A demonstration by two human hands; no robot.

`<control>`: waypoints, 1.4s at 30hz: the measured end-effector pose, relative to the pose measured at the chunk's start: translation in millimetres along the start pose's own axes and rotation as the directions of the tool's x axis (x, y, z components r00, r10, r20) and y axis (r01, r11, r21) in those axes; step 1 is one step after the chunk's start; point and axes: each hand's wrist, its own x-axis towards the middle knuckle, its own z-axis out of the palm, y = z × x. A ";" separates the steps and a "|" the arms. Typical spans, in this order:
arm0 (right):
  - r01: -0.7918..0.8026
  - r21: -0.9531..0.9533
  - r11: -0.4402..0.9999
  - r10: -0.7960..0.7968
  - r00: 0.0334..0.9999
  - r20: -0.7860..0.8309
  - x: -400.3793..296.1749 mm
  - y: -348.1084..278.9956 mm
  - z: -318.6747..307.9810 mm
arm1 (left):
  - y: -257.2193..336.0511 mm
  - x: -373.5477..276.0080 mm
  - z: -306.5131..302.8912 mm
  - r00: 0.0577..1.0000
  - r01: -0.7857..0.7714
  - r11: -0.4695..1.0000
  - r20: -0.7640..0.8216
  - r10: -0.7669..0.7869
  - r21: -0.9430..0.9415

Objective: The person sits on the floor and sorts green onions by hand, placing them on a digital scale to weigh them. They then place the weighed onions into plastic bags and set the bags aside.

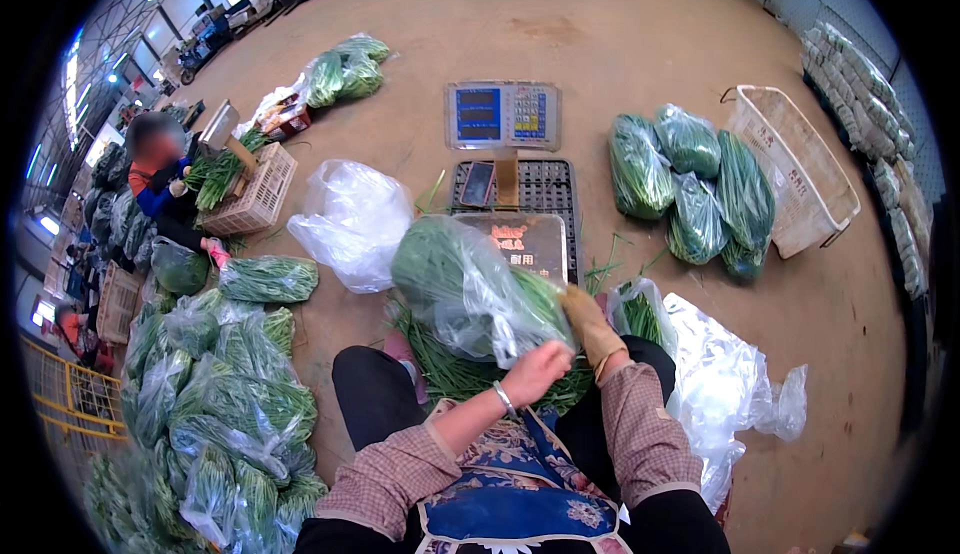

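A clear plastic bag of long green leafy stalks (pixel 465 284) lies tilted over my lap, partly over the metal pan of a digital platform scale (pixel 551 239). My left hand (pixel 536 370), bare with a silver bangle, is closed on the bag's near edge. Against the bag's right end rests my right hand (pixel 592 325) in a tan glove; its fingers are partly hidden, so its grip is unclear. Loose green stalks (pixel 457 366) lie between my legs. A phone (pixel 477 183) lies beside the scale's post, below its keypad display (pixel 502 115).
Filled bags (pixel 225 396) are heaped at left, and several more (pixel 694 186) stand at right by a white plastic crate (pixel 795 171). Empty clear bags lie at left (pixel 352 224) and right (pixel 720 374). A co-worker (pixel 154 171) sits at upper left by another crate (pixel 251 198).
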 end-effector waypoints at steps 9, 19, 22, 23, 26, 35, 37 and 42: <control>0.261 0.331 0.907 -0.039 0.834 -0.551 4.2 -6.7 -21.8 | -26.3 -5.3 -96.3 0.888 0.041 0.917 -0.435 0.148 0.396; 0.348 -0.069 0.935 -0.352 0.885 -0.305 0.1 -34.2 44.5 | -63.8 56.9 -122.6 0.831 -0.164 0.682 -0.272 0.485 0.713; 0.199 -0.161 0.967 -0.237 0.935 -0.265 3.8 -26.0 63.5 | -70.2 66.7 -120.0 0.870 -0.016 0.765 -0.369 0.328 0.643; 0.164 -0.133 0.977 -0.195 0.944 -0.266 4.3 -21.3 71.7 | -70.4 69.9 -121.5 0.881 -0.026 0.724 -0.327 0.342 0.689; -0.055 0.300 0.952 0.090 0.991 -0.104 1.0 -45.2 68.3 | -74.5 77.1 -127.8 0.906 0.009 0.641 -0.278 0.320 0.768; -0.095 0.513 0.853 0.105 0.994 0.010 31.0 -90.1 6.1 | -41.8 74.4 -164.5 0.941 -0.149 0.895 -0.219 0.259 0.421; -0.011 0.301 0.953 0.004 1.000 0.022 37.7 -68.3 24.3 | -39.7 70.6 -164.5 0.932 -0.187 0.840 -0.180 0.316 0.509; -0.010 0.022 1.000 0.009 0.999 0.047 43.1 -50.5 53.8 | -40.3 68.4 -151.2 0.915 -0.324 0.523 0.121 0.384 0.788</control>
